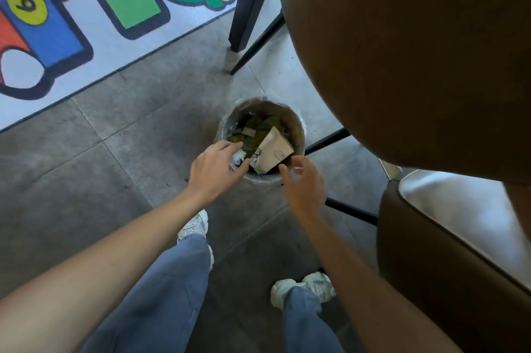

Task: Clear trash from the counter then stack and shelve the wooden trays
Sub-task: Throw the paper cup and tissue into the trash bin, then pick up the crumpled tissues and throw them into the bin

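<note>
A small round trash bin (pixel 297 125) lined with a clear bag stands on the grey tiled floor under the edge of a brown table. Inside lie green scraps, a brown paper bag (pixel 274 150) with line drawings, and white crumpled paper (pixel 239 156). My left hand (pixel 214 170) hovers over the bin's near-left rim, fingers spread, touching or just above the white paper. My right hand (pixel 304 184) hovers over the near-right rim, fingers apart and empty. No wooden trays are in view.
A brown round tabletop (pixel 416 51) overhangs the bin at the right, with black legs (pixel 247 8) behind. A brown chair with a pale seat (pixel 448 223) stands at the right. A colourful numbered rug (pixel 71 22) covers the far-left floor. My shoes and jeans are below.
</note>
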